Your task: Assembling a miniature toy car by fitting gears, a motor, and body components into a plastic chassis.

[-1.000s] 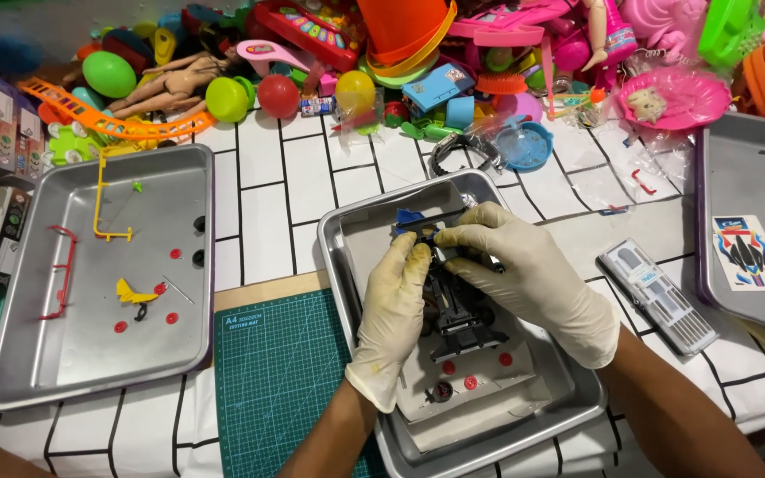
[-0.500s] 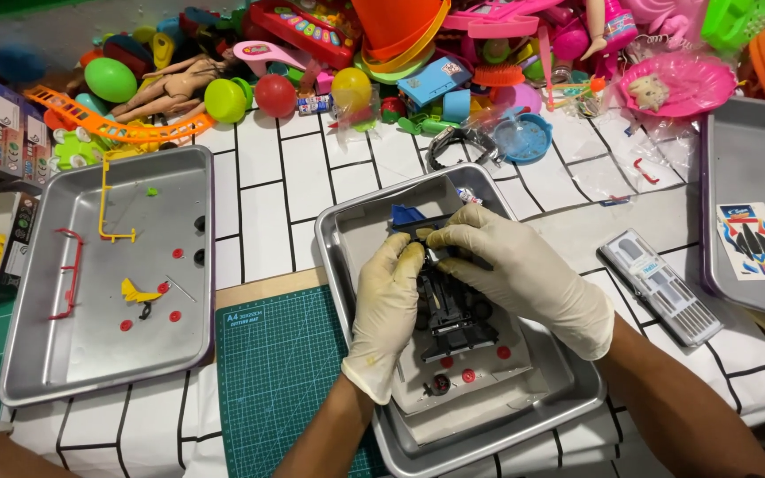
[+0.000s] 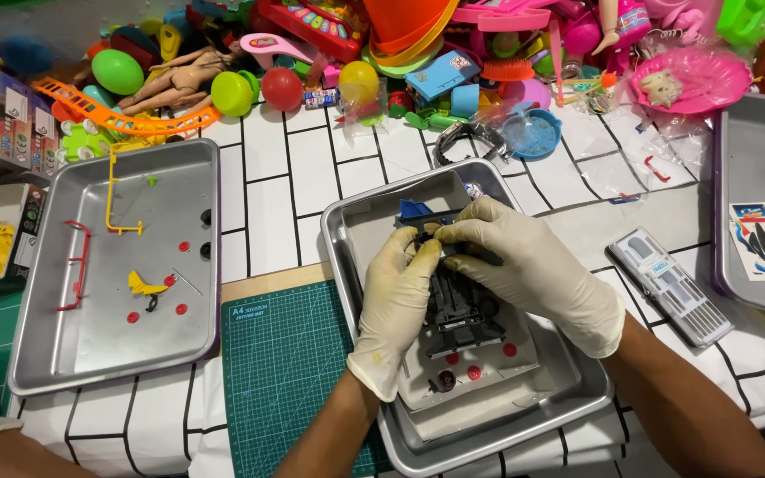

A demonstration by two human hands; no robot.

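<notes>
Both my hands wear pale latex gloves and work over a metal tray (image 3: 360, 221) in the middle. My left hand (image 3: 396, 310) and my right hand (image 3: 533, 274) meet at the far end of a black toy car chassis (image 3: 462, 314), pinching it with their fingertips. A blue plastic part (image 3: 414, 210) sits just beyond the fingers. A white sheet (image 3: 489, 389) lies under the chassis with small red and black round parts (image 3: 458, 376) on it.
A second metal tray (image 3: 99, 354) at left holds yellow and red plastic sprues and small round parts. A green cutting mat (image 3: 285, 372) lies between the trays. A grey tool case (image 3: 670, 283) and another tray (image 3: 754, 150) with a sticker sheet are at right. Colourful toys crowd the back.
The view has shifted slightly. My hands stay together on the chassis' far end, fingers moving only a little.
</notes>
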